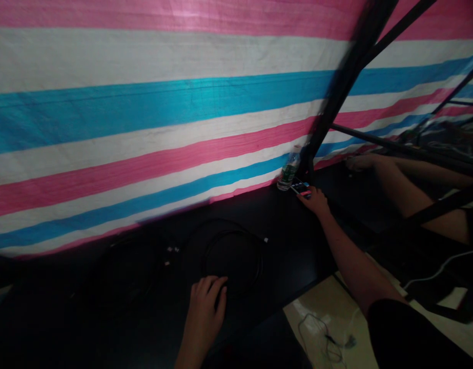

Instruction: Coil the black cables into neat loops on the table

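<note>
My right hand (316, 201) reaches far out over the dark tabletop and grips the near end of a phone (300, 187) with a lit screen. Right beside the phone stands a clear plastic bottle (288, 171) with a green label. My left hand (207, 297) rests at the near edge of a coiled black cable (260, 266), fingers slightly bent and thumb apart, with nothing visibly in its grasp. The cable's pale plug (265, 240) lies at the coil's far right. Another dark cable coil (159, 264) sits to the left, hard to make out in the dim light.
A striped plastic sheet (182, 113) hangs along the table's back. A black metal frame (342, 84) rises behind the bottle. Beyond it, another person's arms (405, 184) rest on a dark surface. Thin cords (330, 341) lie on the floor at lower right.
</note>
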`<state>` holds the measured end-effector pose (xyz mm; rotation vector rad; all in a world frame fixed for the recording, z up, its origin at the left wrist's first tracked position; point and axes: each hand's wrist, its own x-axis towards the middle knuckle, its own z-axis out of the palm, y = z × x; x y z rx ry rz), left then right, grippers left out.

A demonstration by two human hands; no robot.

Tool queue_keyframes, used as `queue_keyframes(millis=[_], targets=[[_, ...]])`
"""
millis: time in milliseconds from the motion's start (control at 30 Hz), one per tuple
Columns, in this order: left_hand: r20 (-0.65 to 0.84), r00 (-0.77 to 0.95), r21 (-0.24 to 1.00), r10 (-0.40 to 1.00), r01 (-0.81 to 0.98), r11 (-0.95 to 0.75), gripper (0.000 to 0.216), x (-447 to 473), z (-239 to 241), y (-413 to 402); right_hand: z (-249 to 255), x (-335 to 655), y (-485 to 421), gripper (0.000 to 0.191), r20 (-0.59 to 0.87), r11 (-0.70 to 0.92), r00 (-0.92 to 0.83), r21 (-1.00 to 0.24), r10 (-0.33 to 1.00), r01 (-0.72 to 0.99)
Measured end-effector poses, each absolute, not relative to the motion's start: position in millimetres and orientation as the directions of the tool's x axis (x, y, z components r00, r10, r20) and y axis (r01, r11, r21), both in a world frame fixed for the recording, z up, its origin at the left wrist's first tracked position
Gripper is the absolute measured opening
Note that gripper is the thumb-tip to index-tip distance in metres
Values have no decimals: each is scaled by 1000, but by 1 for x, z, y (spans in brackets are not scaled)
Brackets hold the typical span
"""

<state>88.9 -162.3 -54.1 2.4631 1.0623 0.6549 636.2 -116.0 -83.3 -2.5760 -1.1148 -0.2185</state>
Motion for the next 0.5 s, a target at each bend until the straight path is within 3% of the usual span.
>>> queue_keyframes(millis=[500], targets=[[251, 606, 506, 755, 583, -636, 26, 89, -55, -162, -84, 637, -116, 74, 272, -630, 695, -295, 665, 718]])
